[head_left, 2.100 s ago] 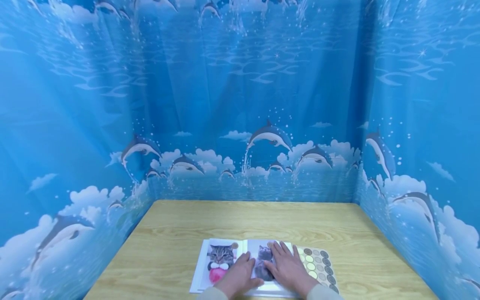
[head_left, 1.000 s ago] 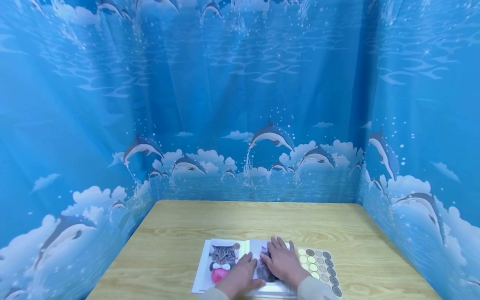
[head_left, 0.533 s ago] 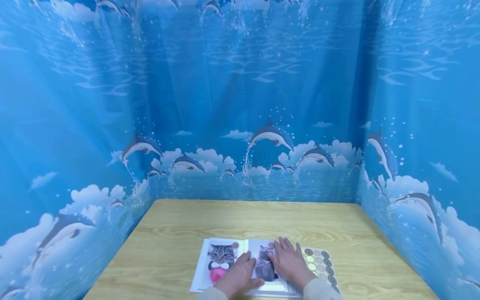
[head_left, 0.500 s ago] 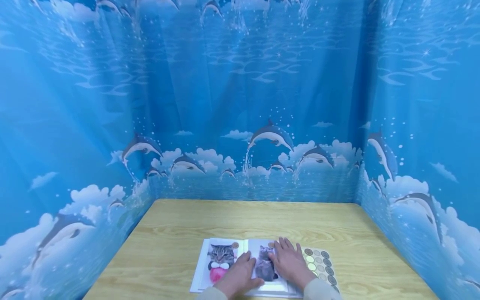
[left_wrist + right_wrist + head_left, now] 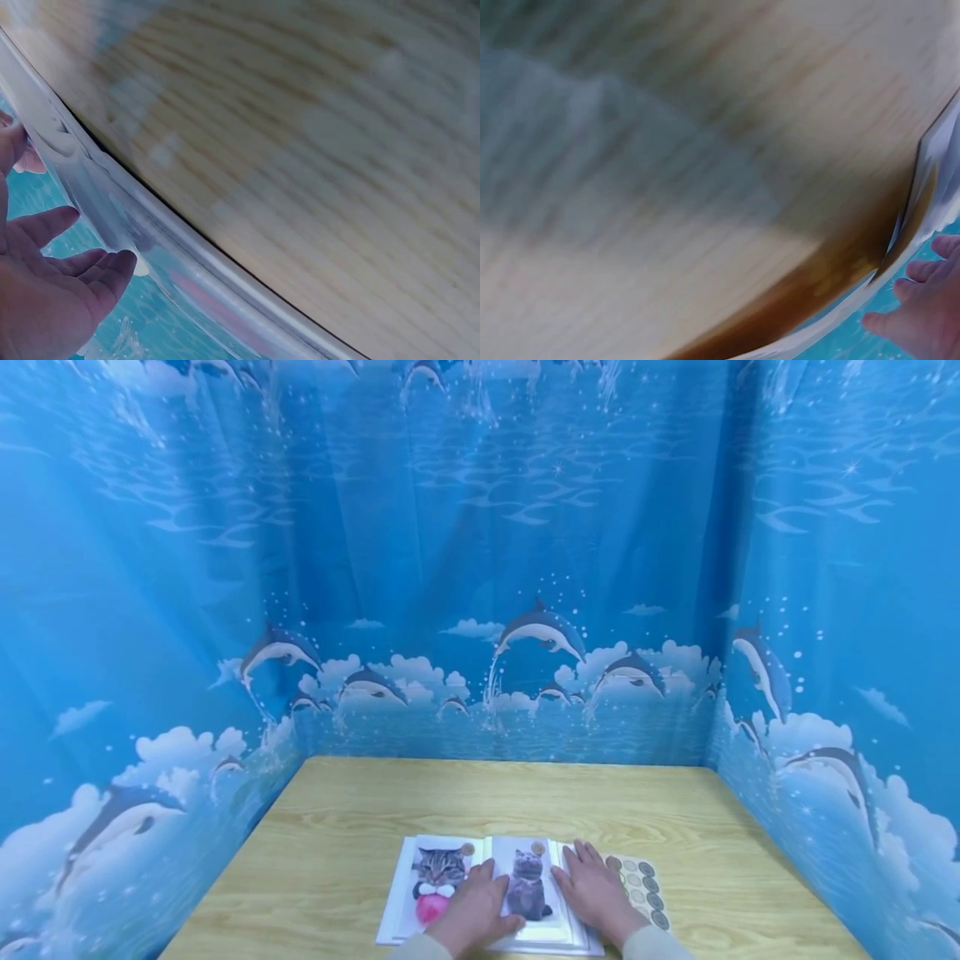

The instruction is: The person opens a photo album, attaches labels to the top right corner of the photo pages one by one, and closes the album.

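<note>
A white photo album [image 5: 393,912] lies spread on the table. Its left page carries a tabby cat picture [image 5: 441,870] with a pink ball shape; its right page has a grey cat picture [image 5: 527,889]. Small brown round stickers [image 5: 537,848] mark the upper corners of both pages. Across the lower middle, near the fold, rests my left hand [image 5: 475,910], fingers extended, partly covering the left page. My right hand [image 5: 596,892] lies flat at the right page's outer edge. Both wrist views show the hands [image 5: 52,300] [image 5: 930,304] from low beside the album, fingers extended.
Partly under my right hand, a sheet of round coin-like stickers [image 5: 636,881] sits to the album's right. The wooden table [image 5: 480,797] extends behind to a blue dolphin-print curtain [image 5: 420,610], which also hangs at both sides.
My right hand was over the right page, partly covering the grey cat picture; it has slid right to the outer edge, uncovering the picture. My left hand has stayed nearly in place.
</note>
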`<state>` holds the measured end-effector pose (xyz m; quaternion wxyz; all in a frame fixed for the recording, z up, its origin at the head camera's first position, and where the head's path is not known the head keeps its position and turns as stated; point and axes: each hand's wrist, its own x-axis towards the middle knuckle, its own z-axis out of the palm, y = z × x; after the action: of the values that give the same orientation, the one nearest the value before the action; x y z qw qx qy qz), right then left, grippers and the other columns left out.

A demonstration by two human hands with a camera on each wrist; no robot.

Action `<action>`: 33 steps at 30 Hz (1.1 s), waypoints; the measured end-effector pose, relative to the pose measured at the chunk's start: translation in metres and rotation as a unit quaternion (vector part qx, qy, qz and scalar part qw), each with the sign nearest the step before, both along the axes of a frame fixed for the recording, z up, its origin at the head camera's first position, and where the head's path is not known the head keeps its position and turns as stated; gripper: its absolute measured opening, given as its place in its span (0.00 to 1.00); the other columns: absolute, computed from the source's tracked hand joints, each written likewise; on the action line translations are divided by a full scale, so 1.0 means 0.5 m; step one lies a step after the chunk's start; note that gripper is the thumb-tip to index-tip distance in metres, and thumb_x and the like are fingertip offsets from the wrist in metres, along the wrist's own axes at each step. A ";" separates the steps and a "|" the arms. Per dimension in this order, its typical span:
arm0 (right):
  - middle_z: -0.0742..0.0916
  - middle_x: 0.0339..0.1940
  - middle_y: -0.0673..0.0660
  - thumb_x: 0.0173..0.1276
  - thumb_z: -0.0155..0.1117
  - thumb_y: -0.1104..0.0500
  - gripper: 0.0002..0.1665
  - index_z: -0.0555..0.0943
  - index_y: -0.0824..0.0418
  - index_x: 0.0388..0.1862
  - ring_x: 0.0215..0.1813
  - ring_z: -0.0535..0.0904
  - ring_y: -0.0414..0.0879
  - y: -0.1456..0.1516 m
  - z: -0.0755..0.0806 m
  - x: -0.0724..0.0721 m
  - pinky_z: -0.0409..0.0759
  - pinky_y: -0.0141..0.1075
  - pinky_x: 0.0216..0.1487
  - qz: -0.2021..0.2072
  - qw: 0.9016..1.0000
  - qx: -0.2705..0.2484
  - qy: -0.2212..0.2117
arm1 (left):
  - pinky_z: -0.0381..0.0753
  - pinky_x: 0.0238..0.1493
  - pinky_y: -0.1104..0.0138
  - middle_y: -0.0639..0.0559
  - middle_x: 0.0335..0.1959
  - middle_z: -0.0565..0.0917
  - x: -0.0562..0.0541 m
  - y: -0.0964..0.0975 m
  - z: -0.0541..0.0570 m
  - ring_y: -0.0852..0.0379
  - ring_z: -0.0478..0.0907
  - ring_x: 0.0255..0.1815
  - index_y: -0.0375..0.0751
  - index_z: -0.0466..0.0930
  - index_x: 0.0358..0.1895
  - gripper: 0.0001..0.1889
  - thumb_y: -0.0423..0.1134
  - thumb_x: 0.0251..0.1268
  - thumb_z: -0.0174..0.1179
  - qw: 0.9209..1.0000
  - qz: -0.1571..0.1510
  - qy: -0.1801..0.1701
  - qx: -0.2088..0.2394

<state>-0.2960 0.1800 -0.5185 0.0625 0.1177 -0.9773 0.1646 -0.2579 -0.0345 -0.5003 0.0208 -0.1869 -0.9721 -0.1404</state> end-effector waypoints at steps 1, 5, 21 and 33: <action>0.69 0.71 0.72 0.77 0.50 0.44 0.34 0.72 0.70 0.67 0.73 0.61 0.70 0.003 -0.001 0.001 0.51 0.70 0.70 0.000 1.000 -0.002 0.001 | 0.73 0.64 0.45 0.32 0.66 0.71 0.001 0.001 0.001 0.36 0.70 0.65 0.35 0.78 0.60 0.36 0.59 0.56 0.68 1.000 0.000 -0.001 0.005; 0.72 0.69 0.72 0.77 0.52 0.46 0.32 0.73 0.71 0.66 0.71 0.64 0.68 0.014 -0.008 0.005 0.54 0.68 0.70 0.014 1.000 -0.005 0.014 | 0.76 0.60 0.46 0.32 0.64 0.71 0.007 0.005 0.000 0.37 0.70 0.64 0.36 0.78 0.60 0.32 0.56 0.59 0.67 1.000 -0.002 -0.008 0.024; 0.74 0.69 0.70 0.77 0.51 0.55 0.26 0.73 0.72 0.66 0.71 0.65 0.68 0.017 -0.011 0.033 0.53 0.69 0.69 0.049 0.996 -0.080 -0.012 | 0.72 0.65 0.48 0.29 0.68 0.68 0.022 0.007 -0.016 0.35 0.66 0.69 0.32 0.74 0.65 0.44 0.63 0.52 0.69 1.000 -0.010 -0.004 0.025; 0.73 0.71 0.67 0.76 0.53 0.52 0.28 0.73 0.68 0.68 0.73 0.62 0.66 0.015 -0.018 0.038 0.46 0.72 0.69 0.039 0.998 -0.052 -0.013 | 0.71 0.66 0.48 0.28 0.68 0.67 0.025 0.005 -0.023 0.34 0.65 0.69 0.31 0.72 0.66 0.46 0.61 0.49 0.72 0.999 -0.019 -0.005 0.038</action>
<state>-0.2770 0.1875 -0.5274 0.0494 0.1503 -0.9627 0.2194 -0.2453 -0.0321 -0.5117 0.0206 -0.2036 -0.9625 -0.1783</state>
